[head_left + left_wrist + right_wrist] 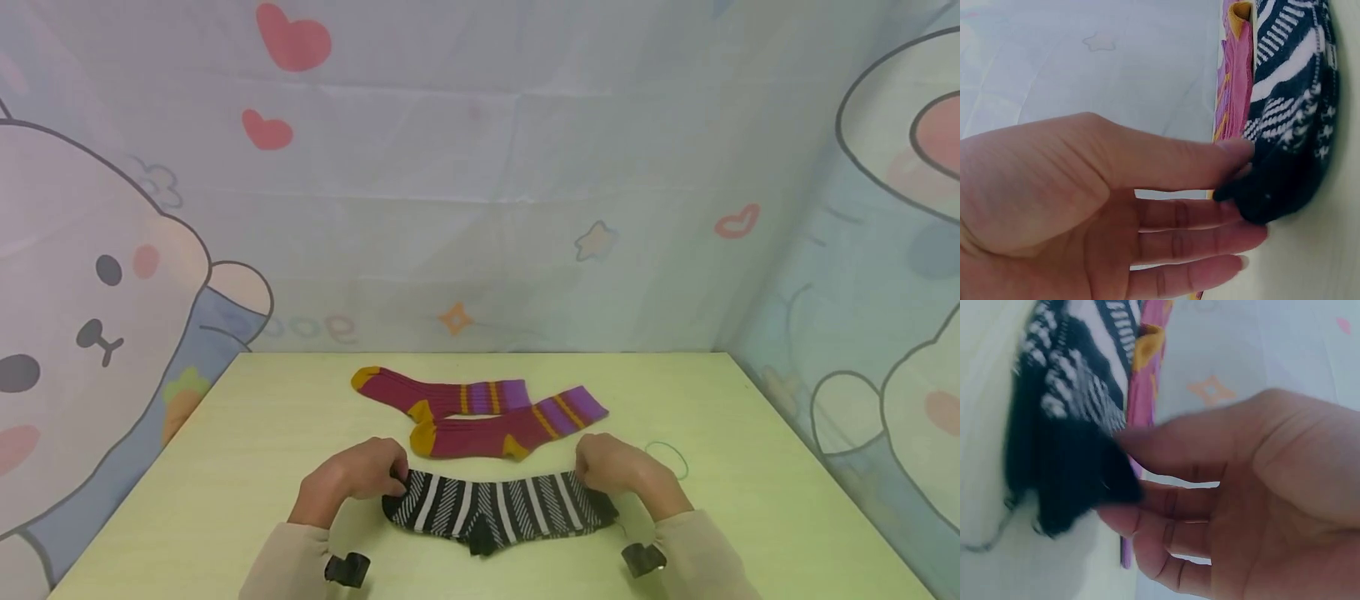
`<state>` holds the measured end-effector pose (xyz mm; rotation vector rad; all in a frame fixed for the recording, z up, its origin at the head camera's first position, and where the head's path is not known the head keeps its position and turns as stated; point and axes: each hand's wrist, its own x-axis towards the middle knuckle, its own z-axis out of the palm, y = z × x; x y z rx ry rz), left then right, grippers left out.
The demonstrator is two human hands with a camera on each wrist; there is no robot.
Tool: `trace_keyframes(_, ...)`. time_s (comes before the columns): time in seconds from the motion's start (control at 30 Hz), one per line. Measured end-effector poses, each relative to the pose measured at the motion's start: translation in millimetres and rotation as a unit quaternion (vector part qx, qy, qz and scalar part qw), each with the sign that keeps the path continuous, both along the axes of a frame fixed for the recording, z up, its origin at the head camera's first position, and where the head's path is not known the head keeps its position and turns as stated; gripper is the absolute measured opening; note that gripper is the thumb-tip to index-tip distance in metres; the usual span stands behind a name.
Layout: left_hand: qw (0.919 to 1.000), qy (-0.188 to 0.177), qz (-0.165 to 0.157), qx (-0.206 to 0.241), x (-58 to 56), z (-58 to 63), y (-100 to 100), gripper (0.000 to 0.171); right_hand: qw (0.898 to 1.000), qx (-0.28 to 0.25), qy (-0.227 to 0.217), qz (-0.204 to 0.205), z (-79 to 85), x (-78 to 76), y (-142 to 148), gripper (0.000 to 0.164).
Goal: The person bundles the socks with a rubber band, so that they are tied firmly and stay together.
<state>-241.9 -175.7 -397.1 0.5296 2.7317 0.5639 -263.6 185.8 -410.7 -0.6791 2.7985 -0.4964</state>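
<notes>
A black-and-white patterned sock (517,508) lies sideways near the front of the table, its black heel pointing toward me. Its edges look doubled, as if two layers lie together. My left hand (369,468) pinches the rounded black toe end (1279,194) between thumb and fingers. At the other end, my right hand (618,467) pinches the black cuff (1075,469), where a loose thread hangs off. Just behind are two maroon socks with purple cuffs and mustard heels and toes: the nearer sock (480,437) overlaps the farther sock (408,390).
A thin green loop (684,461) lies on the pale yellow table (225,467) beside my right wrist. A printed cloth (480,167) hangs behind the table and along both sides. Dark wrist-camera mounts (347,570) sit at both sleeves.
</notes>
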Motion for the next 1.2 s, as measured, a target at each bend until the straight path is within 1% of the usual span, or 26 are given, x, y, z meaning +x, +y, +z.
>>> trace_keyframes(0.07,0.9999,0.008,0.001,0.011,-0.5,0.7,0,0.012,1.000,-0.010,0.002,-0.003,2.1,0.1,3,0.010)
trace_keyframes(0.2,0.9992,0.026,0.016,0.025,-2.2,0.0,1,0.021,0.999,-0.032,0.014,-0.009,4.5,-1.2,7,0.012)
trace_keyframes(0.3,0.9983,0.037,0.032,0.031,-3.4,-2.4,4,0.024,0.999,-0.048,0.018,-0.019,4.0,-4.7,8,0.011)
trace_keyframes(0.4,0.9970,0.052,0.041,0.040,-4.7,-4.9,10,0.025,0.997,-0.063,0.029,-0.034,2.8,-10.0,10,0.008)
trace_keyframes(0.53,0.9956,0.061,0.042,0.057,-8.5,-8.9,21,0.029,0.995,-0.072,0.062,-0.034,3.6,-23.4,12,0.011)
trace_keyframes(0.6,0.9952,0.064,0.039,0.063,-11.6,-9.7,26,0.033,0.994,-0.073,0.075,-0.032,5.4,-33.1,14,0.013)
trace_keyframes(0.7,0.9950,0.067,0.040,0.063,-16.6,-9.6,32,0.036,0.994,-0.067,0.082,-0.040,9.0,-49.4,17,0.015)
trace_keyframes(0.8,0.9952,0.069,0.047,0.050,-20.5,-8.8,37,0.035,0.994,-0.058,0.075,-0.057,12.1,-63.1,20,0.023)
trace_keyframes(0.93,0.9949,0.069,0.066,0.031,-25.0,-11.6,41,0.035,0.995,-0.042,0.056,-0.068,11.5,-78.1,24,0.036)
trace_keyframes(1.03,0.9937,0.067,0.087,0.022,-27.0,-14.6,43,0.035,0.996,-0.030,0.044,-0.076,9.2,-85.3,27,0.040)
trace_keyframes(1.2,0.9907,0.061,0.119,0.026,-28.7,-15.1,48,0.032,0.995,-0.020,0.036,-0.091,6.3,-91.4,30,0.045)
